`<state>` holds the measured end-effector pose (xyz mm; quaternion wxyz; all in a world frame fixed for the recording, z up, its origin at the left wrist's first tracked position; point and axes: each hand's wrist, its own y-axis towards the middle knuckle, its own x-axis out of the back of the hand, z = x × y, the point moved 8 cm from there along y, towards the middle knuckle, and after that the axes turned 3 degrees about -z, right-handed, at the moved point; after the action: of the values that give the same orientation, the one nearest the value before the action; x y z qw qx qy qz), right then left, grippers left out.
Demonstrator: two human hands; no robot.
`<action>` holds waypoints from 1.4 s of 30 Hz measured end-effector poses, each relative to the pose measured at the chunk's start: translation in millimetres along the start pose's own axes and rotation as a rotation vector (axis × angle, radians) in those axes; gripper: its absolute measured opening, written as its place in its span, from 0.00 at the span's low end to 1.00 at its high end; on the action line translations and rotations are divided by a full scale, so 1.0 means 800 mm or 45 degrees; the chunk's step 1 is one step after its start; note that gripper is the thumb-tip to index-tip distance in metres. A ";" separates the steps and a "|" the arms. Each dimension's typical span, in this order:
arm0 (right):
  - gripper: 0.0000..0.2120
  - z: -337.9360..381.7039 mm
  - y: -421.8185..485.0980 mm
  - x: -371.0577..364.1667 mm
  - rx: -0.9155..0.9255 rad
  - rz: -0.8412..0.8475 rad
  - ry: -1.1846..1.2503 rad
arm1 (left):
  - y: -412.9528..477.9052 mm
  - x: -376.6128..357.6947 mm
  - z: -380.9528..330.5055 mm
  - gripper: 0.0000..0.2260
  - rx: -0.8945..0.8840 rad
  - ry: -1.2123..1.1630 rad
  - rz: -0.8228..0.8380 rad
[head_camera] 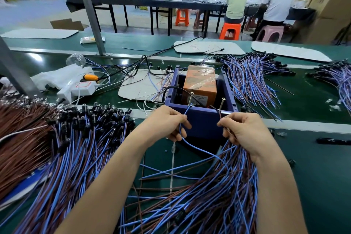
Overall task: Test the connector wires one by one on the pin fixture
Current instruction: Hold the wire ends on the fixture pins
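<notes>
The pin fixture is a dark blue box [201,119] with an orange block [199,85] inside and two upright screws on its near rim, the left screw [190,99] and the right screw [221,103]. My left hand [169,123] pinches a blue wire [187,112] whose bare end touches the left screw. My right hand [241,131] pinches a brown wire [220,115] whose end reaches up to the right screw. The blue wire loops down into the heap of blue and brown wires [209,195] under my right forearm.
A big pile of wires with black connectors [85,119] lies at the left, more bundles [252,78] at the right behind the box. A white power strip [81,87], cables and white mats lie farther back. Two people sit at a far table.
</notes>
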<state>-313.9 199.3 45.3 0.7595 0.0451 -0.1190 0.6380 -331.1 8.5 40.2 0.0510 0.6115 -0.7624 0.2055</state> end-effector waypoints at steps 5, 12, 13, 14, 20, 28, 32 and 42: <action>0.09 0.000 0.001 0.001 0.009 -0.006 0.010 | 0.001 0.000 0.002 0.15 0.027 -0.031 -0.017; 0.09 0.000 0.001 0.001 0.007 0.004 0.002 | 0.004 -0.002 0.005 0.15 0.057 -0.071 -0.010; 0.09 0.000 0.000 0.002 0.006 0.004 0.003 | 0.004 -0.002 0.006 0.15 0.057 -0.071 -0.010; 0.09 0.000 0.000 0.002 0.006 0.003 0.004 | 0.004 -0.002 0.006 0.15 0.057 -0.071 -0.010; 0.09 0.002 -0.001 0.004 0.003 -0.007 -0.011 | 0.004 -0.002 0.006 0.16 0.053 -0.076 0.001; 0.09 0.002 -0.001 0.007 0.016 -0.026 -0.004 | 0.002 -0.002 0.005 0.15 0.057 -0.079 0.009; 0.09 0.002 -0.001 0.012 0.019 -0.041 0.017 | 0.001 -0.002 0.004 0.15 0.051 -0.073 0.013; 0.09 0.000 0.001 0.007 0.003 -0.024 0.000 | -0.001 -0.002 0.002 0.15 0.043 -0.069 0.010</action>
<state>-313.5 205.0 46.5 0.7654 0.0471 -0.1178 0.6309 -329.4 9.4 38.8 0.0190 0.6146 -0.7623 0.2018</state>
